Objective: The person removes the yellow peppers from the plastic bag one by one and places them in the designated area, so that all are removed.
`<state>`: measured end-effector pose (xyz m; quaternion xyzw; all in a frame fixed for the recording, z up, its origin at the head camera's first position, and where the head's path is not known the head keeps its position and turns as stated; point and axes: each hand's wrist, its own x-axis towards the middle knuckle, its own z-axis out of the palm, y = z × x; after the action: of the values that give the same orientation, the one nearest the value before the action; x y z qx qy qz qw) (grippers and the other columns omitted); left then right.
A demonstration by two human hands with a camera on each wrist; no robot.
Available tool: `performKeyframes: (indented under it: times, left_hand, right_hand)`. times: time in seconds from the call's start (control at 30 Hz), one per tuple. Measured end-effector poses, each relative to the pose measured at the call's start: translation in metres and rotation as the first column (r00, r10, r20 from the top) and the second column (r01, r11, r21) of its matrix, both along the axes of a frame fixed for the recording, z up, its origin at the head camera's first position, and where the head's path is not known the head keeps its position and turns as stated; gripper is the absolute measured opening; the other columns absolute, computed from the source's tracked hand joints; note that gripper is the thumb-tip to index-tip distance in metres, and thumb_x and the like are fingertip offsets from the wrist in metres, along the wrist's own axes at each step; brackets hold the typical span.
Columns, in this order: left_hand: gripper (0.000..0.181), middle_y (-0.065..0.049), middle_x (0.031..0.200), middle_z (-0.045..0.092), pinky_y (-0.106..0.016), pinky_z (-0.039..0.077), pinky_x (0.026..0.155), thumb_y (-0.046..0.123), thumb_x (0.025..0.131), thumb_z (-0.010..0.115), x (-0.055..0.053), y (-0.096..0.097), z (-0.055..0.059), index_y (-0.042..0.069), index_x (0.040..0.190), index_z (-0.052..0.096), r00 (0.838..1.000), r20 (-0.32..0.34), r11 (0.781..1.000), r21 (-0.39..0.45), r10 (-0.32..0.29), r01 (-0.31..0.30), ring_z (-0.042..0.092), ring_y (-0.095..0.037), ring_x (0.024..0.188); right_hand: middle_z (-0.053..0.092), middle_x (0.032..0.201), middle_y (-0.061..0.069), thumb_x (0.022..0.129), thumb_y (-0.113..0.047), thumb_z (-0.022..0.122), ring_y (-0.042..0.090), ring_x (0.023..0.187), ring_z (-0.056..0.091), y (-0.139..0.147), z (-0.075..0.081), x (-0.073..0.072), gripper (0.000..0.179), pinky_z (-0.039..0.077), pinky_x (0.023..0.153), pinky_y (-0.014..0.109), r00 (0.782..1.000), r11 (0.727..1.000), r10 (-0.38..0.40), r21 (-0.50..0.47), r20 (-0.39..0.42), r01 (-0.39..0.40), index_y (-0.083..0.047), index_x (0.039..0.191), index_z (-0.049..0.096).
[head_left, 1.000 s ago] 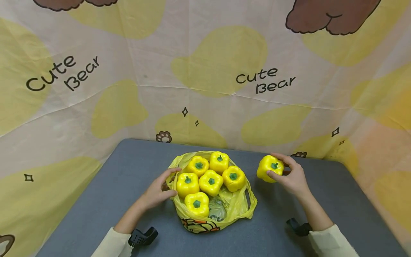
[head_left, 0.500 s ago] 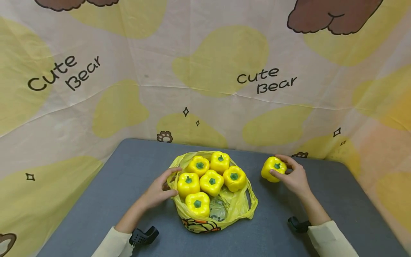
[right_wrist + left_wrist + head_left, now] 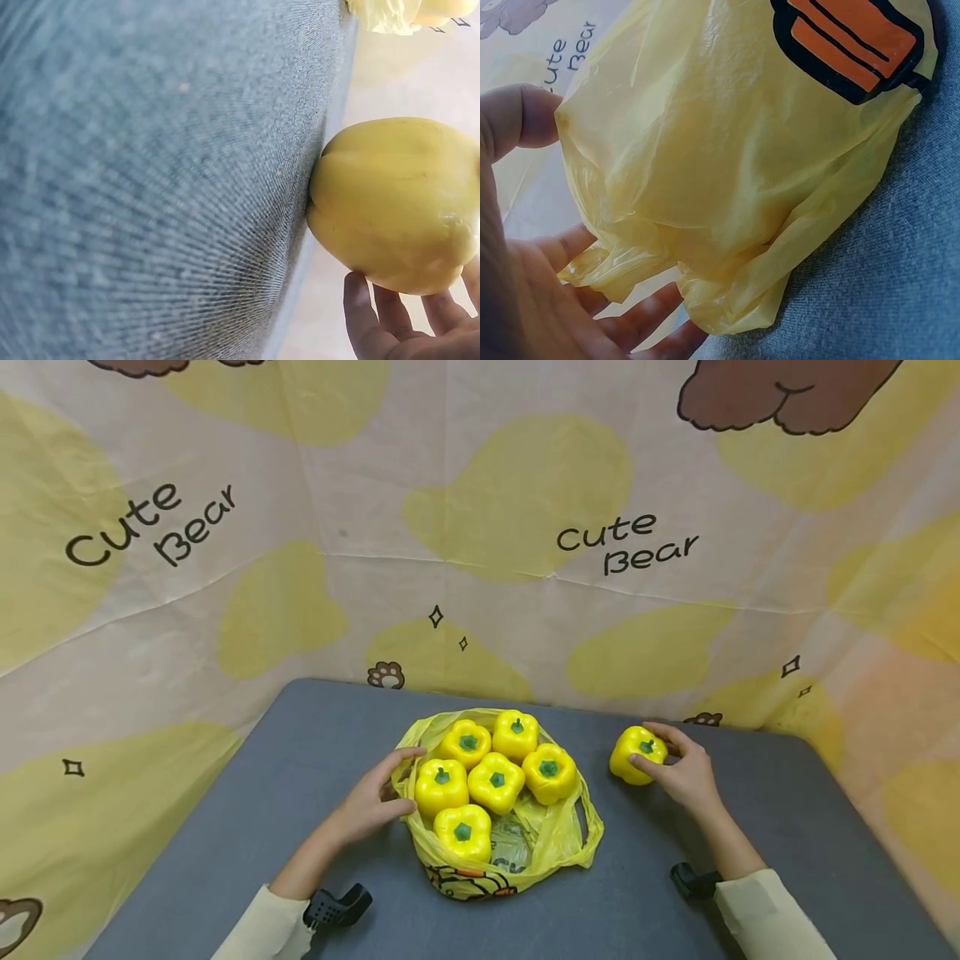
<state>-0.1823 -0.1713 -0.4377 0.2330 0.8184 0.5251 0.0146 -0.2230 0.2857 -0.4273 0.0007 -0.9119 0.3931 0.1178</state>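
Note:
A yellow plastic bag (image 3: 558, 856) with its mouth spread wide stands on the table and holds several yellow bell peppers (image 3: 497, 782) with green stems. My left hand (image 3: 367, 802) rests at the bag's left rim. In the left wrist view, its thumb and spread fingers (image 3: 641, 315) touch the thin plastic, which partly hides them. To the right of the bag, my right hand (image 3: 686, 777) holds another yellow bell pepper (image 3: 630, 758) between thumb and fingers. In the right wrist view this pepper's side touches the grey surface, with fingertips (image 3: 358, 289) against it.
The grey table (image 3: 322, 727) reaches back to a fabric backdrop (image 3: 517, 502) printed with "Cute Bear" and yellow patches. Dark wrist devices (image 3: 337, 907) sit under both forearms, near pale sleeves.
My right hand has moved slightly to the right with its bell pepper and then stayed about there. The left hand and the bag keep their places; the head view has shifted a little.

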Motion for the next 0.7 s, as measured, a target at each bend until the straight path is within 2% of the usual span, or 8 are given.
performKeyframes:
  times: [0.27,0.53,0.7]
  left_hand:
    - [0.066,-0.022,0.146,0.04,-0.033,0.048,0.077,0.011,0.079,0.063,-0.0003,0.0,0.0017,0.004,0.141,0.041,1.0,0.011,1.0,-0.011,-0.008,0.008,0.042,-0.04,0.125]
    - [0.066,-0.024,0.145,0.04,-0.031,0.049,0.075,0.011,0.079,0.062,-0.0015,0.0007,0.0019,0.002,0.14,0.041,1.0,0.001,1.0,-0.006,-0.016,0.016,0.044,-0.038,0.119]
    - [0.065,-0.024,0.144,0.041,-0.034,0.049,0.078,0.011,0.079,0.062,-0.002,-0.0007,0.0001,0.002,0.14,0.041,1.0,-0.006,1.0,0.003,-0.022,0.023,0.044,-0.039,0.12]
  right_hand:
    - [0.056,0.132,0.02,0.083,-0.03,0.075,0.035,0.105,0.054,0.0015,-0.0019,0.0005,0.06,0.043,0.076,0.035,1.0,1.0,0.002,-0.013,-0.007,-0.002,-0.009,0.134,0.054]
    - [0.05,0.14,0.019,0.085,-0.03,0.073,0.042,0.119,0.052,0.0034,-0.0011,0.0036,0.058,0.05,0.085,0.055,1.0,0.999,0.013,-0.047,-0.018,-0.014,-0.008,0.135,0.053]
    - [0.05,0.141,0.018,0.086,-0.028,0.073,0.043,0.121,0.05,0.003,0.0027,0.0066,0.059,0.048,0.088,0.058,0.998,0.997,0.035,-0.059,-0.051,-0.038,-0.008,0.137,0.051]
